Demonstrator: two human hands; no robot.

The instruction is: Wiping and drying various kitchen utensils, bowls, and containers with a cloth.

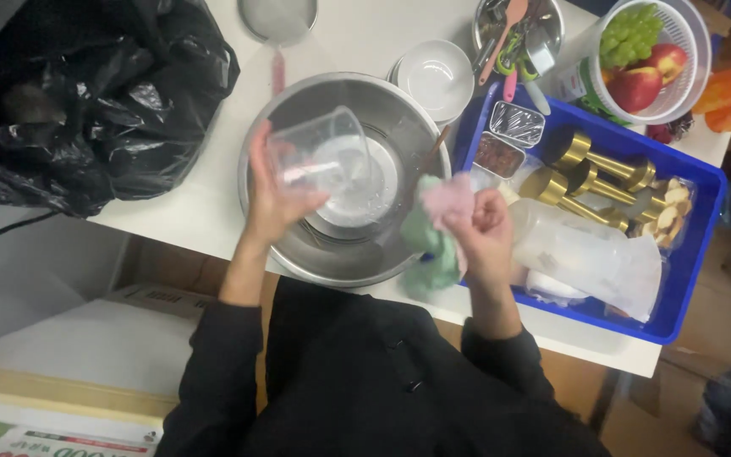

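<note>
Left hand (pixel 274 199) holds clear cup (pixel 319 152) sideways.

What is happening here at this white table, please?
A person in a dark top holds a clear plastic measuring cup in the left hand, above a large steel mixing bowl. The right hand grips a pink and green cloth beside the bowl. A blue plastic crate of kitchen things stands on the right.

A kitchen; steel mixing bowl (pixel 344 182), fruit colander (pixel 662 59), utensil-filled blue crate (pixel 687 279).
</note>
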